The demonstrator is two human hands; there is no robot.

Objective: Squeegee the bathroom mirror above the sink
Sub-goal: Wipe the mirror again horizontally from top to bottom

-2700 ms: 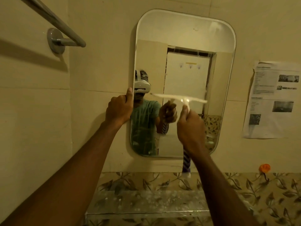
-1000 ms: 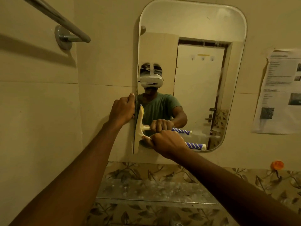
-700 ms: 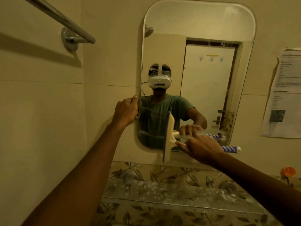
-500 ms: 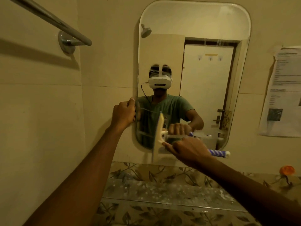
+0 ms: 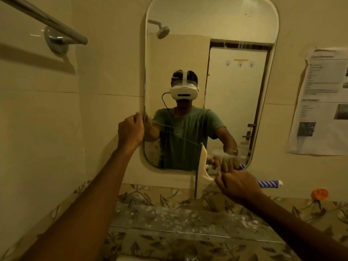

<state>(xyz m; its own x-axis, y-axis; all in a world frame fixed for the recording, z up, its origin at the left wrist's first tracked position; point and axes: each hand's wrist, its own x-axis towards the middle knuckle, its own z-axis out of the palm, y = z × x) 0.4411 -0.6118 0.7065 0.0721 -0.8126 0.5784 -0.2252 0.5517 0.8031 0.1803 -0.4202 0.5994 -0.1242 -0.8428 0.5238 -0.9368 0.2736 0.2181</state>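
Squeegee stands upright at the lower right of the mirror, its blade half on the glass and half below the bottom edge, against the wall. Your right hand has its grip closed round the handle. Your left hand is clamped on the mirror's left edge. I think the blade may catch on that rim and skip, and then the thin wet lines across the lower glass stay unwiped.

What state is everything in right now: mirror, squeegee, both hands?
mirror: on the wall, streaked across its lower left.
squeegee: blade upright, overhanging the mirror's bottom edge, handle pointing right.
left hand: grips the mirror's left edge.
right hand: holds the squeegee's handle.
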